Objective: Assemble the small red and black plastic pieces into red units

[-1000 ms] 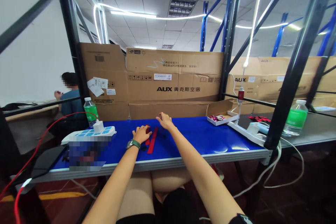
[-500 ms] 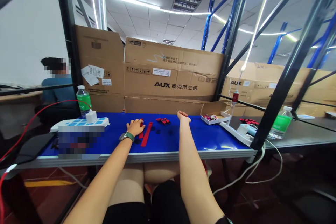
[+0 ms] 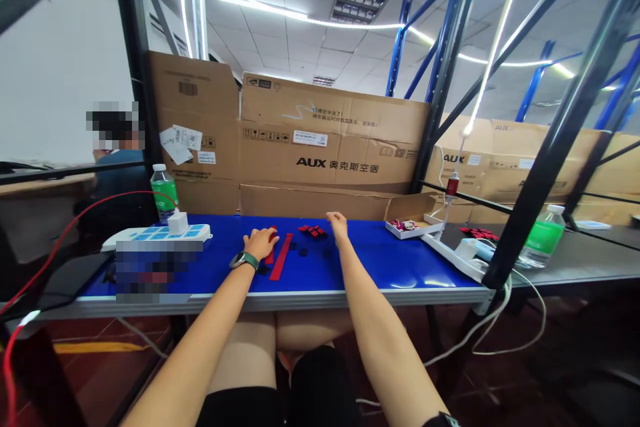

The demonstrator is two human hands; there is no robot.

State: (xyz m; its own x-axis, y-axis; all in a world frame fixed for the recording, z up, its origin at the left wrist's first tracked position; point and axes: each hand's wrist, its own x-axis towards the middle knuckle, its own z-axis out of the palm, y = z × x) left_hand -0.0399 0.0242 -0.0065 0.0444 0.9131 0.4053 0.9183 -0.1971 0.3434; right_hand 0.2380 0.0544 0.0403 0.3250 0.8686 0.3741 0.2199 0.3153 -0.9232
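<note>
My left hand (image 3: 261,241), with a watch on its wrist, rests on the blue table (image 3: 390,267), fingers curled down over the top end of a red strip (image 3: 281,256). A second red strip lies partly under that hand. My right hand (image 3: 337,223) hovers over the table with fingers curled, just right of a small pile of red and black pieces (image 3: 313,231). A few dark round pieces (image 3: 302,251) lie between the hands. Whether the right hand holds anything is hidden.
A white power strip (image 3: 157,235) and a green-labelled bottle (image 3: 163,192) stand at the left. A small cardboard tray of pieces (image 3: 413,225) sits at the right, cardboard boxes (image 3: 330,147) wall the back. Another person sits far left. A second bottle (image 3: 543,235) is right.
My right hand moved right from the strips toward the tray, then came back left beside the red and black pile. My left hand stayed on the red strip.
</note>
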